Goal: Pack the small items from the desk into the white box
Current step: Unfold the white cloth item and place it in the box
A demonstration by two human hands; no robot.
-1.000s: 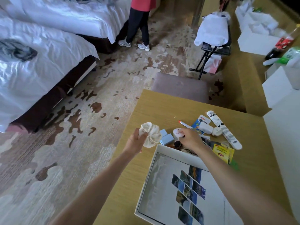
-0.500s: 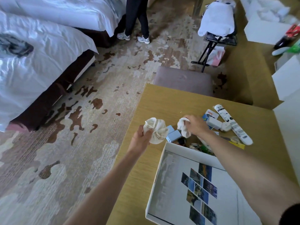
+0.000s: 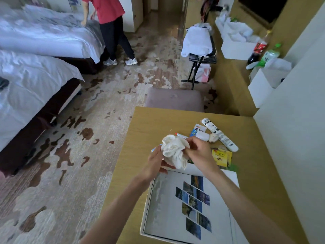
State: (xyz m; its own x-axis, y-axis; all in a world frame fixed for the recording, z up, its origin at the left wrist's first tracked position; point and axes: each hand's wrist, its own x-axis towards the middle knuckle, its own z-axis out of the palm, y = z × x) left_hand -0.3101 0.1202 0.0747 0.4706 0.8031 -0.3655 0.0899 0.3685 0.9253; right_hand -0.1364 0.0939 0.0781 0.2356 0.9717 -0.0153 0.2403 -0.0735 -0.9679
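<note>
Both hands meet over the wooden desk [image 3: 153,120], just beyond the far edge of the white box [image 3: 148,205]. My left hand [image 3: 155,164] and my right hand [image 3: 197,150] together grip a bundle of crumpled white cloth [image 3: 174,149]. A photo sheet with small landscape pictures [image 3: 193,203] lies inside the box. Loose on the desk past the hands are a white tube [image 3: 219,134], a red-tipped pen [image 3: 181,135], a small white bottle [image 3: 202,135], a blue-and-white packet [image 3: 197,129] and yellow tea packets [image 3: 221,156].
A padded stool [image 3: 174,99] stands at the desk's far edge. A white wall panel [image 3: 295,131] borders the desk on the right. Beds [image 3: 35,81] stand to the left, where a person in a red top [image 3: 109,18] is. A folding rack [image 3: 200,44] holds white linen.
My right hand, holding a white cloth piece, has moved left to meet my left hand and its cloth. Both pieces are now pressed into one bundle.
</note>
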